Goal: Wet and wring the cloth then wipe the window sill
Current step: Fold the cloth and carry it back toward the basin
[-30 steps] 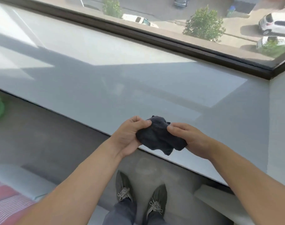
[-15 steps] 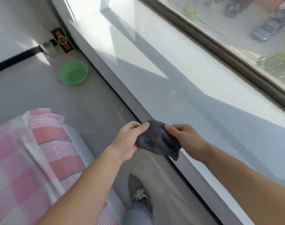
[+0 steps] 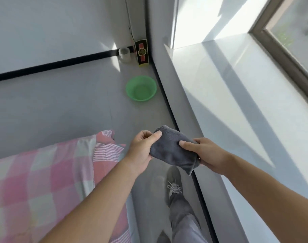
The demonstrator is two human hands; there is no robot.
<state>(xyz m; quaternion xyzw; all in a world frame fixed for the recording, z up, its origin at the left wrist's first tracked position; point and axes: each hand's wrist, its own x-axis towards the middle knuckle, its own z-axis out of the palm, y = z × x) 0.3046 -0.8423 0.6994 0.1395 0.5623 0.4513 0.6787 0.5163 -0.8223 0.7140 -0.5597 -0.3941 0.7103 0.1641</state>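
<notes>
Bare forearms, no sleeves — grey trousers point(image 3: 182, 218) above a grey lace-up sneaker point(image 3: 174, 183) with pale laces.

Label on the box point(image 3: 141, 52) is blurring beyond reading; the bed point(image 3: 35, 181) is running off the left edge.

Bright daylight through the window point(image 3: 289, 30), hard diagonal shadows across the sill point(image 3: 237, 95), blurred wide-angle edges.

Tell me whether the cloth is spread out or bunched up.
Bunched up: the grey cloth sits folded over between the left hand and right hand.
</notes>
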